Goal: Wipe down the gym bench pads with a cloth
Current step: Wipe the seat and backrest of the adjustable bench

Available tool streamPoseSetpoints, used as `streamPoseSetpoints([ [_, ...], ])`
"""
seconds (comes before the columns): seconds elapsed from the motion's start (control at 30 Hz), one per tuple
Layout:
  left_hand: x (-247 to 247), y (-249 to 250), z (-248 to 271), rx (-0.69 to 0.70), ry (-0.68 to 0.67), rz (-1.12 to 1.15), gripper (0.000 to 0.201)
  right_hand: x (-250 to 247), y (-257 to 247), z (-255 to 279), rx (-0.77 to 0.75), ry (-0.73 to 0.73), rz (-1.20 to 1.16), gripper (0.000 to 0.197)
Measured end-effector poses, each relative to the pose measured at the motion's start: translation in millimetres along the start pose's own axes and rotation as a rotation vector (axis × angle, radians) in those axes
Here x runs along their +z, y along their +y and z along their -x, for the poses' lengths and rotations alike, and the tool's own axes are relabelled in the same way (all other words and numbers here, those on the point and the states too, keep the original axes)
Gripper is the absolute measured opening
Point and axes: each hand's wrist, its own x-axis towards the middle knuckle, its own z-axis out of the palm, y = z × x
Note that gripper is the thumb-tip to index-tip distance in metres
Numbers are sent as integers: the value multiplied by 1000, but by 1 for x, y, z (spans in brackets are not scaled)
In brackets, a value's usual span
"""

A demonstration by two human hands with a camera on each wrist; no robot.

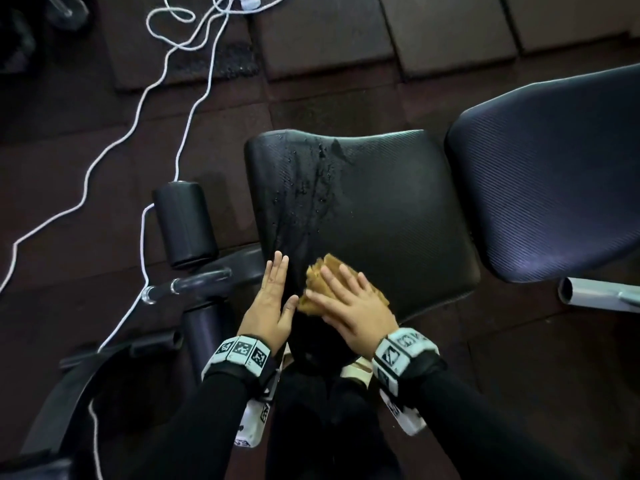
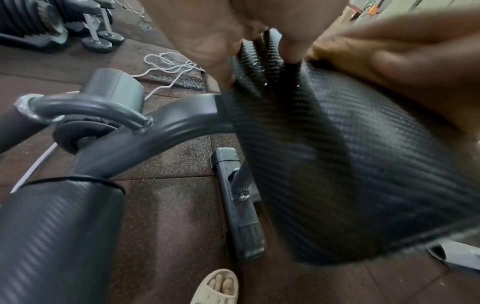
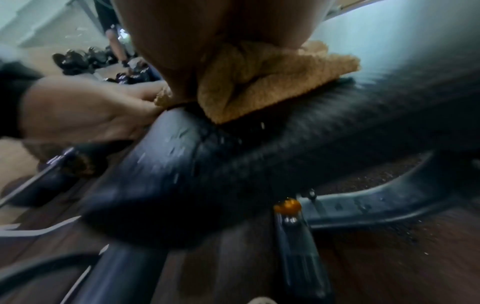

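The black seat pad [image 1: 381, 209] of the gym bench lies in the middle of the head view, with wet streaks and droplets on its left part. A crumpled tan cloth [image 1: 320, 271] lies on its near left corner. My right hand [image 1: 349, 299] presses flat on the cloth with straight fingers; the cloth [image 3: 259, 82] bunches under the palm in the right wrist view. My left hand [image 1: 273, 299] rests flat against the pad's left edge [image 2: 324, 144], fingers straight. The dark back pad [image 1: 554, 174] lies to the right.
A foam leg roller [image 1: 185, 223] and metal handle [image 1: 194, 284] stand left of the seat. White cords [image 1: 194, 98] trail across the dark rubber floor tiles. A bench frame foot [image 2: 239, 205] and a sandalled foot [image 2: 215, 288] are below the pad. Dumbbells [image 2: 52, 22] stand further off.
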Motion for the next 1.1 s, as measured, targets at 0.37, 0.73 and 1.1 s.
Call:
streamPoseSetpoints([
  [0.37,6,-3,1,-42,-6,72,79,-22,69,44,254,-22,-49,66],
  [0.73,6,2,1,-50,14,123,79,-6,-1,-13,79,-9,27,54],
  [1.1,4,6,1,-97,3,137,81,-18,51,42,294,15,8,61],
])
